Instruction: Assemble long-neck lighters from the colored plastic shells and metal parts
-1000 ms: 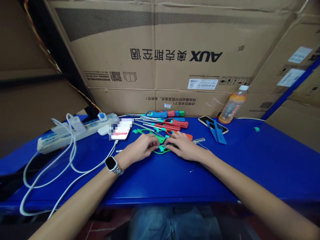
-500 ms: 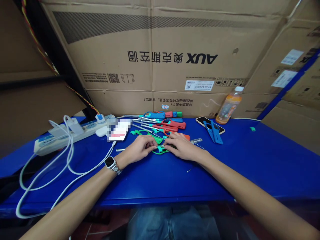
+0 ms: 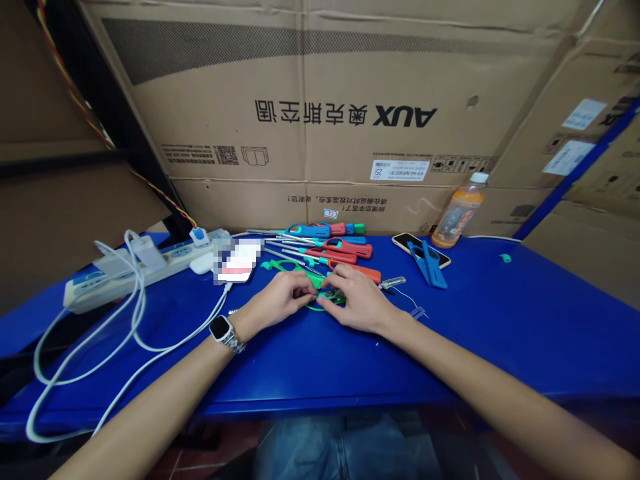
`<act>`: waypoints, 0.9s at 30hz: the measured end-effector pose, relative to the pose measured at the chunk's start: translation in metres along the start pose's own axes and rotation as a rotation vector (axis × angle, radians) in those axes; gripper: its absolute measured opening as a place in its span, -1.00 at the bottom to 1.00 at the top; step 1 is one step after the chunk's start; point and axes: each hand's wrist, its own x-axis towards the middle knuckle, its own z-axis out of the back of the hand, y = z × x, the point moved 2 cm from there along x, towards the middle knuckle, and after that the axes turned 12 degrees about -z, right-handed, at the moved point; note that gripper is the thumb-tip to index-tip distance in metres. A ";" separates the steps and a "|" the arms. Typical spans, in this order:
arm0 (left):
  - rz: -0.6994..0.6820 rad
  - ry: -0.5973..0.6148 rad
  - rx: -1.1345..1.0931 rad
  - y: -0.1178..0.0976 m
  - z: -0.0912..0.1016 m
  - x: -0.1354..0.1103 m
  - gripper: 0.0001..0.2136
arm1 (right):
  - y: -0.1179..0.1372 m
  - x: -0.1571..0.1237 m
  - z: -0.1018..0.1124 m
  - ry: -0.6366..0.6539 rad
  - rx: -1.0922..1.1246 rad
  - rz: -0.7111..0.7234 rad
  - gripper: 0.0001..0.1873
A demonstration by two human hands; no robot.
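Note:
Both hands work at an opened green lighter casing (image 3: pixel 316 307) lying on the blue table. My left hand (image 3: pixel 285 295) is closed, its thumb and fingertips pinched at the casing's left end. From the right, my right hand (image 3: pixel 361 299) bends its fingers over the casing and grips its inner parts, which the fingers largely hide. Just behind the hands lies another green casing piece (image 3: pixel 315 279). A transparent part (image 3: pixel 393 283) and a thin white wire rest beside my right hand, and a second transparent piece (image 3: pixel 418 313) shows by the right wrist.
Several long-nosed lighters, including a red one (image 3: pixel 353 248) and an orange one (image 3: pixel 367 274), lie behind the hands. Blue casing halves (image 3: pixel 428 265) rest on a phone (image 3: pixel 400 241) near an orange drink bottle (image 3: pixel 457 215). Left are a power strip (image 3: pixel 165 260), white cables and another phone (image 3: pixel 245 261).
My right hand has shifted slightly left and its fingers now cover more of the green casing. The teal piece seen between the hands is now mostly hidden. A transparent piece shows by my right wrist.

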 end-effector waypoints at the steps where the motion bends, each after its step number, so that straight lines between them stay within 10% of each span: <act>1: 0.001 0.003 0.003 0.000 0.000 0.000 -0.88 | 0.003 0.000 -0.003 0.006 0.020 -0.018 -0.77; 27: -0.146 0.183 0.095 -0.002 0.010 -0.011 -0.79 | 0.015 0.000 -0.012 0.014 -0.063 -0.140 -0.85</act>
